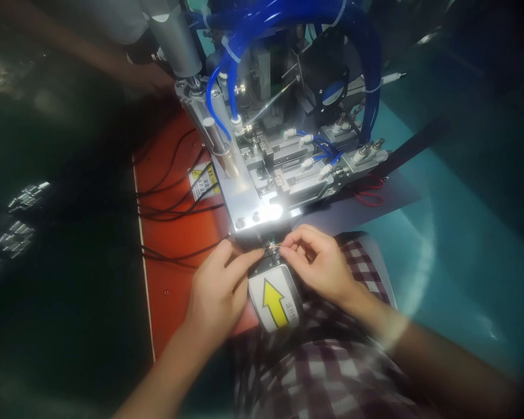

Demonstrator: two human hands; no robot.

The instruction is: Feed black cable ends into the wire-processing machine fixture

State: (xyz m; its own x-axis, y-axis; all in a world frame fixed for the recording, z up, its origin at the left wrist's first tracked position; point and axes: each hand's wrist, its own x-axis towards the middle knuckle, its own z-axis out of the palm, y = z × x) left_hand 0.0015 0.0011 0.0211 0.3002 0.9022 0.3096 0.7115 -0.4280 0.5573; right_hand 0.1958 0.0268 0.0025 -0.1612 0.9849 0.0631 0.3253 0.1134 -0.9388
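Note:
At the front of the machine, both hands meet over a small metal fixture (268,257). My right hand (318,259) is closed, with thumb and index finger pinching the end of a thin wire (276,247). From the left, my left hand (220,282) reaches in with its fingertips pressed down at the fixture's edge. Whatever lies under those fingertips is too small and partly hidden to name. Just below stands a white block with a yellow arrow (274,299). Black cables (183,256) run across the orange plate and pass behind my left hand.
Above the hands rises a machine with a steel plate (248,203), a metal cylinder (179,46), pneumatic slides (310,180) and thick blue air hoses (371,70). An orange base plate (166,314) with a warning label (204,181) lies left. Red wires (369,195) hang at right.

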